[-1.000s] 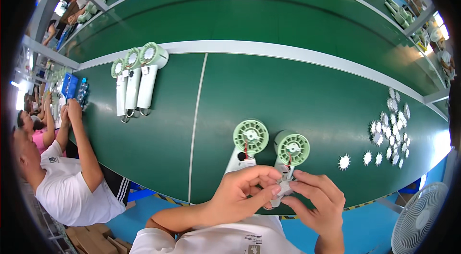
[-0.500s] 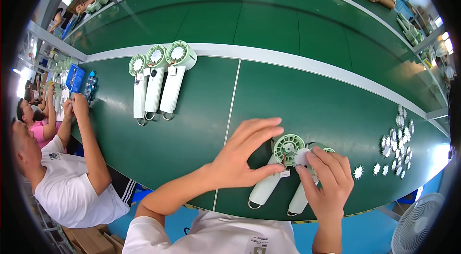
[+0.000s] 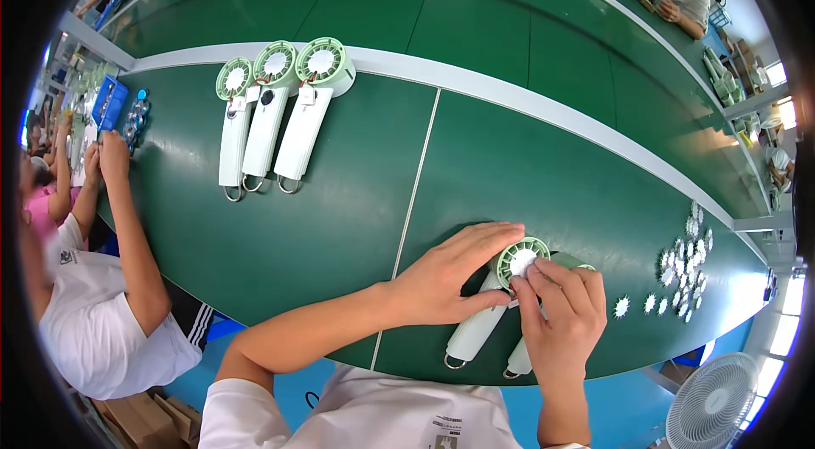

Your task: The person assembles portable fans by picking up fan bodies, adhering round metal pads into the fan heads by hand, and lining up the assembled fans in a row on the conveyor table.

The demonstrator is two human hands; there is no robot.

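Observation:
Near the table's front edge lies a handheld fan (image 3: 472,328) with a pale handle, a green round head and a metal loop. My left hand (image 3: 448,276) grips its head between the fingers on the far side and the thumb near the handle. Inside the open head sits a white fan wheel (image 3: 519,262), pinched by the fingertips of my right hand (image 3: 562,300), which partly hide it. Just right of this fan lies a second handheld fan (image 3: 520,358), mostly covered by my right hand.
Three handheld fans (image 3: 293,131) with white wheels lie at the back left. Several loose white fan wheels (image 3: 679,266) are scattered at the right. A co-worker (image 3: 115,313) sits at the left by a blue bin (image 3: 109,101). A white rail (image 3: 475,84) runs along the table's back.
My right hand has brought the white fan wheel leftward into the green head. My left hand has closed in around the head. The view has shifted slightly.

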